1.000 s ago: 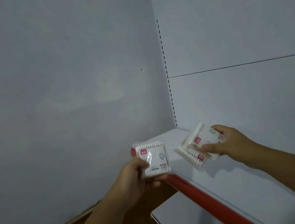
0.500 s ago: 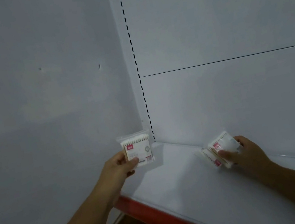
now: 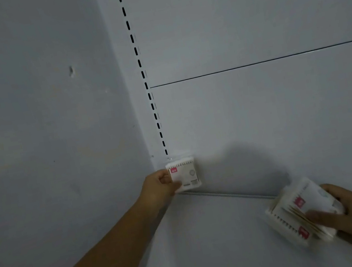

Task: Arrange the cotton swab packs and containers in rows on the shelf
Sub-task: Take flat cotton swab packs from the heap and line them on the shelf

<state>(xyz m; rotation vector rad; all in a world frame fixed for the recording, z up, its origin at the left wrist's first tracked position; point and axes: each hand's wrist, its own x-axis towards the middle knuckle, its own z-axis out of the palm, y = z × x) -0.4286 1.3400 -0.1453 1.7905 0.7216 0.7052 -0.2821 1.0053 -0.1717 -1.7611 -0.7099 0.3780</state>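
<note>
Cotton swab pack (image 3: 184, 175) is held upright at the back left corner of the white shelf (image 3: 212, 240), pinched by the left hand (image 3: 159, 185) on an outstretched arm. The right hand (image 3: 350, 208) grips a tilted stack of packs (image 3: 299, 212) near the back panel (image 3: 261, 118).

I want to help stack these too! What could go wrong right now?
The left hand pinches one pack by its edge, upright at the back corner of the shelf; it might tip over when released. The right hand grips several packs at once, slightly fanned; one could slide out and fall.
</note>
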